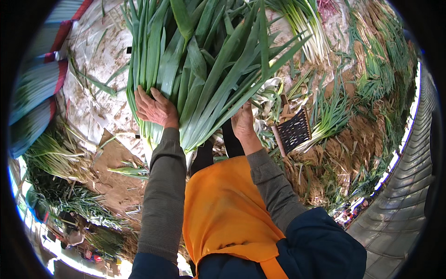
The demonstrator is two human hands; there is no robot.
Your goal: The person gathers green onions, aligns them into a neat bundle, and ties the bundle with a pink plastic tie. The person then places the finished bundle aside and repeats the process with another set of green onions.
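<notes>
A large bundle of leeks or big green onions (205,80) fans out before me, its broad green leaves pointing away and its pale stalks towards me. My left hand (156,108) lies on the bundle's left side, back of the hand up, thumb and fingers apart on the leaves. At the right edge of the leaves is my right hand (243,122), raised, with its fingertips partly behind a leaf; whether it grips anything is hidden. A small folding stool with a dark woven seat (294,132) lies tipped over to the right of my right hand.
Loose green onions (310,31) lie at the upper right, and more (331,118) beyond the stool. Heaps of onions with brown roots (376,69) line the right side. Packed bundles in clear wrapping with red edges (38,83) stand at the left. Trimmed leaves litter the white ground sheet (94,45).
</notes>
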